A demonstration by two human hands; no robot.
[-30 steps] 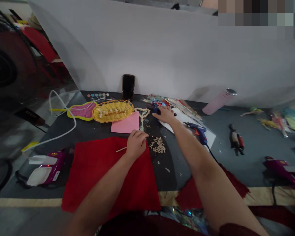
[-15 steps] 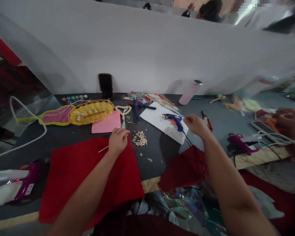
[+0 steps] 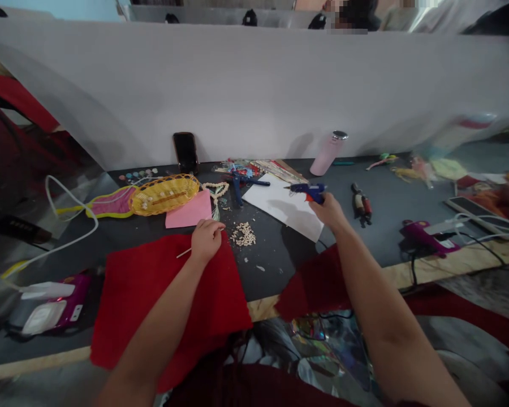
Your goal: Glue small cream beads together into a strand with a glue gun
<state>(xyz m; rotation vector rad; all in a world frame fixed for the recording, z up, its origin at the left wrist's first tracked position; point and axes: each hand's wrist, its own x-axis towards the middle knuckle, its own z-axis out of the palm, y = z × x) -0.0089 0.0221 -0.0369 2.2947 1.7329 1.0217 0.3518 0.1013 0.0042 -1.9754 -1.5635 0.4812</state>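
My right hand (image 3: pixel 330 210) is closed round the handle of a blue glue gun (image 3: pixel 307 191), whose nozzle points left above a white sheet (image 3: pixel 280 206). Over the top edge of a red cloth (image 3: pixel 148 282), my left hand (image 3: pixel 207 240) pinches a thin pale stick (image 3: pixel 184 253) that sticks out below the fingers. Just right of that hand lies a loose pile of small cream beads (image 3: pixel 243 234). A pink sheet (image 3: pixel 189 210) and a string of beads with a tassel (image 3: pixel 216 195) lie beyond it.
A yellow woven basket (image 3: pixel 165 195), a phone (image 3: pixel 185 152) and blue-handled pliers (image 3: pixel 237 186) stand or lie farther back. A pink bottle (image 3: pixel 328 154) leans near the wall. Pliers (image 3: pixel 360 203) lie at right; purple power strips (image 3: pixel 74 299) sit at both sides, with cables.
My right hand has moved onto the glue gun, gripped its handle and lifted it slightly. My left hand still pinches the stick in about the same place. The view has shifted a little.
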